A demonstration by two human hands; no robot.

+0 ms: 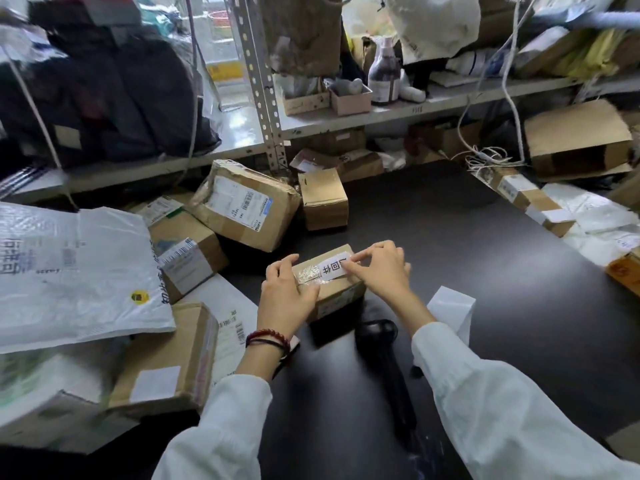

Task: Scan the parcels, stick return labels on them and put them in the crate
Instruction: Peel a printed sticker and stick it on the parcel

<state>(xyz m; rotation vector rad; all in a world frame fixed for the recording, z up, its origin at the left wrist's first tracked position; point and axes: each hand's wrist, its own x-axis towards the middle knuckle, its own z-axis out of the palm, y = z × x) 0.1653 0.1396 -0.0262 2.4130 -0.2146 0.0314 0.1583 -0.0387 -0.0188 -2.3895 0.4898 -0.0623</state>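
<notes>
dark desk (433,230), centre: my left hand (287,292) grips the small parcel (343,294) by its left end while my right hand (377,271) pinches the return label (333,270) onto its top; judged light, rigid.

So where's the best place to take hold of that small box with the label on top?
Probably from above, across its narrow width, thumb on one long side, fingers on the other. The small box lies flat on the table with both sides free; the left hand grips it that way, clear of the label.
</notes>
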